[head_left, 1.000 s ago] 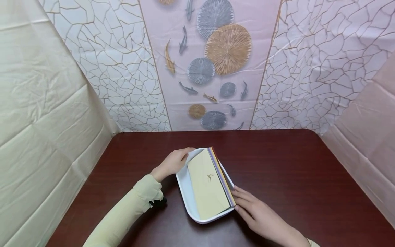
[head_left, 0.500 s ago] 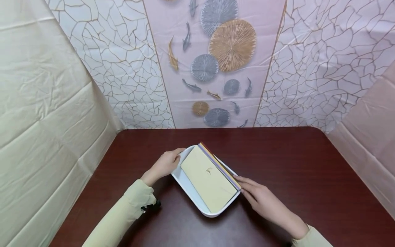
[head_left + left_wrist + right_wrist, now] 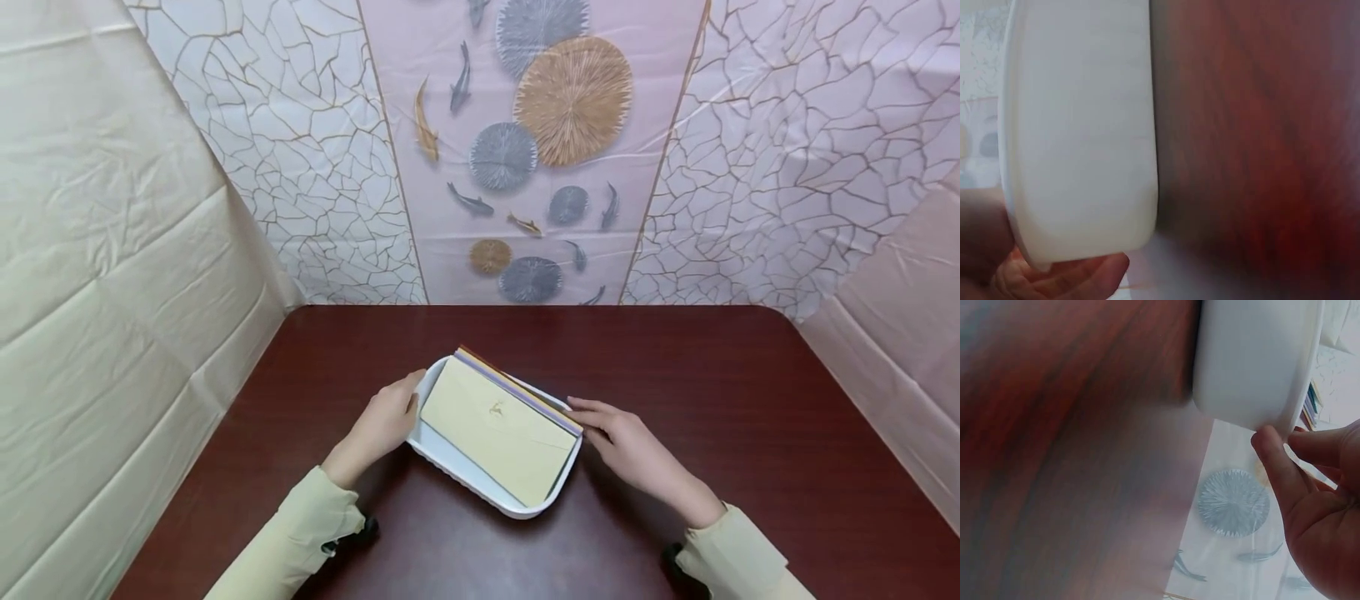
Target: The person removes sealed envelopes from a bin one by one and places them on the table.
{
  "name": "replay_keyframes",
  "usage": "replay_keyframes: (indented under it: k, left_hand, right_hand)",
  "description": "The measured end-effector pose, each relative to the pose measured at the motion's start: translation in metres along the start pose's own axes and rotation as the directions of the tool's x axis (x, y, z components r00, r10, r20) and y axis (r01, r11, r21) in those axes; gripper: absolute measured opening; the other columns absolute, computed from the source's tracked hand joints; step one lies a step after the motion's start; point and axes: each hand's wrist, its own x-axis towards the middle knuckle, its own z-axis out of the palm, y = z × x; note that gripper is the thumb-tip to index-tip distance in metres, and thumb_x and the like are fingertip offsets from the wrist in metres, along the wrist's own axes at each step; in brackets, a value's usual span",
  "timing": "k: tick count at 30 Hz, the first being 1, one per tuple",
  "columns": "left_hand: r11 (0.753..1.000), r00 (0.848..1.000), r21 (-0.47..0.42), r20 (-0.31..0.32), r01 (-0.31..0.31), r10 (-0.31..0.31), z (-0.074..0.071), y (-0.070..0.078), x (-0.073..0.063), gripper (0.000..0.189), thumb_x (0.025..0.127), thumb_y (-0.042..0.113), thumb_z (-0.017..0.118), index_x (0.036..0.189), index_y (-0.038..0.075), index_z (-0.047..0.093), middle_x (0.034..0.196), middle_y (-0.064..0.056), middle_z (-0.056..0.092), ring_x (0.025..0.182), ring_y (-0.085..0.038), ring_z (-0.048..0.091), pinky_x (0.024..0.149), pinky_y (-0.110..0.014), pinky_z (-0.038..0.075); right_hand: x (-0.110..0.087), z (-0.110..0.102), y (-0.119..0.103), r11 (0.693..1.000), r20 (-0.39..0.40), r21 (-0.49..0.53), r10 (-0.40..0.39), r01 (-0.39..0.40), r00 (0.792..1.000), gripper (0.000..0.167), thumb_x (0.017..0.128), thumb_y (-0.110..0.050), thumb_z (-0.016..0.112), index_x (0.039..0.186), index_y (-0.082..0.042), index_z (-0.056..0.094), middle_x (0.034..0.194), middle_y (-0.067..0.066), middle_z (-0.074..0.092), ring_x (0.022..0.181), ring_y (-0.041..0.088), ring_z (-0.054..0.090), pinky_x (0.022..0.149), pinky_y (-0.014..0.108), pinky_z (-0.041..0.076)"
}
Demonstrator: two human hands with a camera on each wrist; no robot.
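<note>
Your left hand (image 3: 382,423) grips the left end of the white tray (image 3: 450,463), fingers curled over its rim; the left wrist view shows a fingertip (image 3: 1094,272) tucked under the tray's edge (image 3: 1079,137). Your right hand (image 3: 626,442) pinches the tray's right end, thumb (image 3: 1275,465) pressed against the outer wall (image 3: 1254,356) and the other fingers on the rim by the envelopes. The 2 hands sit at opposite ends of the tray, well apart from each other.

The tray rests on the dark red table (image 3: 712,400), skewed so that its right end lies nearer you than its left end. Inside the tray lies a stack of envelopes (image 3: 498,433); the top 1 is cream with a small gold deer mark (image 3: 496,408), and coloured edges (image 3: 517,390) of the others fan out along the tray's far side. Beyond the tray, a wall panel with fish and round leaf shapes (image 3: 525,150) stands behind the table.
</note>
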Motion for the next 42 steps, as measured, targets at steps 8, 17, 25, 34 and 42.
replay_keyframes:
  k: [8, 17, 25, 34, 42]
  left_hand:
    - [0.997, 0.998, 0.061, -0.045, 0.036, -0.034, 0.001, 0.014, -0.024, 0.043, 0.096, 0.0, 0.058, 0.137, -0.011, 0.05, 0.124, -0.029, 0.063, 0.107, -0.042, 0.066, 0.083, -0.056, 0.053]
    - [0.992, 0.991, 0.067, -0.088, 0.103, -0.097, -0.005, 0.022, -0.033, 0.032, 0.095, 0.002, 0.06, 0.125, -0.008, 0.054, 0.106, -0.026, 0.068, 0.084, -0.043, 0.069, 0.068, -0.053, 0.054]
    - [0.99, 0.992, 0.082, -0.065, 0.113, -0.108, -0.007, 0.023, -0.036, 0.045, 0.094, 0.0, 0.06, 0.136, -0.012, 0.05, 0.11, -0.031, 0.067, 0.089, -0.045, 0.069, 0.074, -0.055, 0.054]
    - [0.991, 0.993, 0.075, -0.046, 0.113, -0.109, -0.008, 0.021, -0.037, 0.049, 0.095, 0.001, 0.06, 0.142, -0.009, 0.048, 0.123, -0.028, 0.065, 0.1, -0.043, 0.068, 0.079, -0.055, 0.054]
    - [0.99, 0.993, 0.106, -0.077, 0.097, -0.089, -0.008, 0.016, -0.038, 0.048, 0.093, -0.002, 0.062, 0.139, -0.009, 0.052, 0.118, -0.028, 0.067, 0.094, -0.043, 0.069, 0.074, -0.053, 0.055]
  right_hand:
    - [0.011, 0.003, 0.009, 0.997, 0.023, 0.057, 0.053, -0.054, 0.998, 0.033, 0.094, 0.009, 0.06, 0.124, -0.002, 0.071, 0.125, 0.014, 0.069, 0.116, 0.031, 0.065, 0.086, 0.041, 0.055]
    - [0.019, 0.003, 0.013, 0.964, 0.081, 0.182, 0.181, -0.193, 0.98, 0.03, 0.1, 0.001, 0.057, 0.126, -0.005, 0.069, 0.124, 0.015, 0.068, 0.101, 0.021, 0.07, 0.078, 0.031, 0.056]
    - [0.014, 0.005, 0.011, 0.907, 0.107, 0.317, 0.256, -0.277, 0.961, 0.031, 0.102, -0.004, 0.055, 0.132, -0.003, 0.063, 0.128, 0.019, 0.065, 0.095, 0.018, 0.072, 0.076, 0.032, 0.058]
    - [-0.005, 0.002, -0.005, 0.839, 0.144, 0.419, 0.317, -0.348, 0.937, 0.04, 0.101, -0.008, 0.059, 0.139, 0.006, 0.054, 0.11, 0.021, 0.069, 0.078, 0.02, 0.072, 0.065, 0.029, 0.058]
    - [-0.002, 0.006, -0.017, 0.85, 0.143, 0.415, 0.292, -0.325, 0.946, 0.046, 0.1, -0.003, 0.058, 0.141, 0.013, 0.046, 0.098, 0.016, 0.07, 0.074, 0.018, 0.071, 0.066, 0.028, 0.058]
